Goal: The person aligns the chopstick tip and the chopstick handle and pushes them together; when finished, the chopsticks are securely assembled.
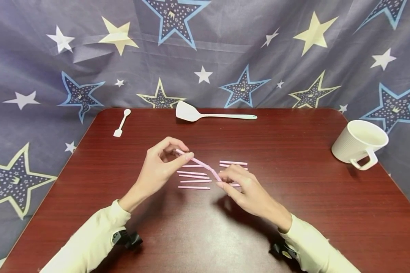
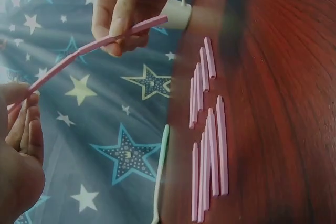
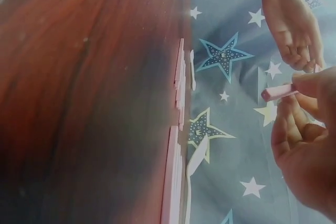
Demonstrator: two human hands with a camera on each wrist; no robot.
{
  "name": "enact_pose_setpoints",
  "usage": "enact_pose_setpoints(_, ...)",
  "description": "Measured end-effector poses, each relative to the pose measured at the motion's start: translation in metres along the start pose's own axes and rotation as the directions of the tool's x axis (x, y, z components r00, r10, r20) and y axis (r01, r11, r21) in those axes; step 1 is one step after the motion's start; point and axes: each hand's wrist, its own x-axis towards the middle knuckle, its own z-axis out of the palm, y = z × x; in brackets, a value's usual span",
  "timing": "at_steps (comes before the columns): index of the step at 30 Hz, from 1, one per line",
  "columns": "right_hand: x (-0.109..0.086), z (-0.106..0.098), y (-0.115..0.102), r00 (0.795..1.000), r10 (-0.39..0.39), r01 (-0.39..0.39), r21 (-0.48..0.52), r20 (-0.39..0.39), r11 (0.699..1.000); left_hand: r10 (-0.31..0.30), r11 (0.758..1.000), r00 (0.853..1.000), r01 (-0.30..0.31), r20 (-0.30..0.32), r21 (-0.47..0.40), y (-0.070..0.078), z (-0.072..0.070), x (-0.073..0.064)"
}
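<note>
My left hand (image 1: 158,163) and right hand (image 1: 244,187) hold a long, thin pink stick (image 1: 202,164) between them above the table. The left pinches its upper end between thumb and fingers; the right pinches its lower end. Near its middle the stick bends slightly at what looks like a joint, also visible in the left wrist view. Beneath the hands, several loose pink sticks (image 1: 194,187) lie side by side on the left, some with a narrower end. A second group of pink sticks (image 1: 233,163) lies to the right, partly hidden by my right hand.
A white spatula (image 1: 188,112) with a pale green handle tip lies along the back of the dark red table (image 1: 198,235). A small white double-ended spoon (image 1: 122,123) is at the back left. The white mug (image 1: 355,146) stands near the right edge. A star-patterned curtain (image 1: 225,53) hangs behind.
</note>
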Motion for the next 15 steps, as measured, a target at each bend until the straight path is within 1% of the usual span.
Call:
enact_pose_setpoints(4, 0.001, 0.003, -0.003, 1.0, 0.008, -0.009, 0.031, 0.009, 0.999, -0.028, 0.997, 0.999, 0.027, -0.02, -0.066, 0.001, 0.003, 0.002)
enact_pose_setpoints(8, 0.001, 0.007, -0.006, 0.999, 0.032, -0.033, 0.071, 0.025, 0.997, -0.018, 0.994, 0.999, 0.013, -0.045, -0.11, 0.002, 0.009, 0.005)
enact_pose_setpoints(11, 0.001, 0.012, -0.01, 0.997, 0.064, -0.067, 0.105, 0.031, 0.992, 0.01, 0.996, 0.998, -0.016, -0.069, -0.088, 0.003, 0.015, 0.006)
enact_pose_setpoints(15, 0.001, 0.017, -0.013, 0.992, 0.125, -0.127, 0.15, 0.026, 0.981, 0.054, 0.998, 0.994, -0.057, -0.099, -0.025, 0.003, 0.022, 0.007)
